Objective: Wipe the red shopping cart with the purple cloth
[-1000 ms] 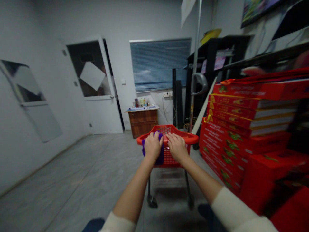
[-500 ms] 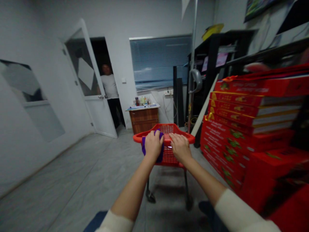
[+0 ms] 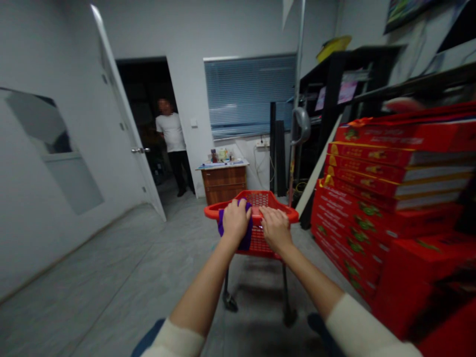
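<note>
In front of me stands a small red plastic shopping cart (image 3: 262, 197) on grey legs with wheels. My left hand (image 3: 237, 218) is closed over the left part of its handle, with a purple cloth (image 3: 245, 242) pressed between palm and handle. The cloth hangs down on both sides of the hand. My right hand (image 3: 275, 229) rests on the handle's right part, fingers laid over the bar and thumb side inward. The underside of its grip is hidden.
Stacked red boxes (image 3: 349, 233) line the right side, close to the cart. A brown cabinet (image 3: 225, 184) holding bottles stands ahead under a blinded window (image 3: 253, 94). On the left, a white door (image 3: 128, 124) stands open; a person (image 3: 173, 134) is in the doorway.
The door has swung wider open, so more of the doorway and the person shows. My view has turned slightly left. Both hands keep their places on the cart handle.
</note>
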`<state>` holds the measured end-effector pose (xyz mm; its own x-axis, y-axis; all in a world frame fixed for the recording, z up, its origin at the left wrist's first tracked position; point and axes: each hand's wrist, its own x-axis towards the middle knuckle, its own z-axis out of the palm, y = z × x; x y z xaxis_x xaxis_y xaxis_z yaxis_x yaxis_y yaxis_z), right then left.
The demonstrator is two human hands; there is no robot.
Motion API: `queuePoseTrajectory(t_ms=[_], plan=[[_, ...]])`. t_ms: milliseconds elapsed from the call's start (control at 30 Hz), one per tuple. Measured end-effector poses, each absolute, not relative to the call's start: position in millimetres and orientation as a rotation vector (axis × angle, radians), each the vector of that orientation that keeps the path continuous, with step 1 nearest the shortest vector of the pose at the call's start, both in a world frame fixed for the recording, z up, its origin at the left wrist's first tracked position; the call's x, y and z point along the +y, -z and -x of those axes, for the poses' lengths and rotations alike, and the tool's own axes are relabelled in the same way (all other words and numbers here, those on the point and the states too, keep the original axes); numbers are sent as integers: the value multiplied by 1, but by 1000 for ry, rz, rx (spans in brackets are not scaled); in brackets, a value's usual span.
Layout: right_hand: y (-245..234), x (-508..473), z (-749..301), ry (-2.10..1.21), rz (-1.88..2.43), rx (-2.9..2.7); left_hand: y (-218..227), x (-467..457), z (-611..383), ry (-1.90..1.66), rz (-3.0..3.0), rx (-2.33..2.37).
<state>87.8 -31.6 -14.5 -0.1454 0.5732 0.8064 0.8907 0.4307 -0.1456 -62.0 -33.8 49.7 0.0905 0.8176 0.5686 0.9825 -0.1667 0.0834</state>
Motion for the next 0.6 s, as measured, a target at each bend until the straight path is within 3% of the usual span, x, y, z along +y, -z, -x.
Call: queuePoseTrajectory(t_ms=[167, 367, 600], plan=[[7, -37, -106, 506, 1258, -1949, -50, -33, 61, 711, 2183, -1657], [6, -36, -149, 583, 1337, -1892, -53, -22, 98, 711, 2100, -1836], [14, -34, -131, 495, 1324, -1822, -46, -39, 47, 734, 2047, -1751]])
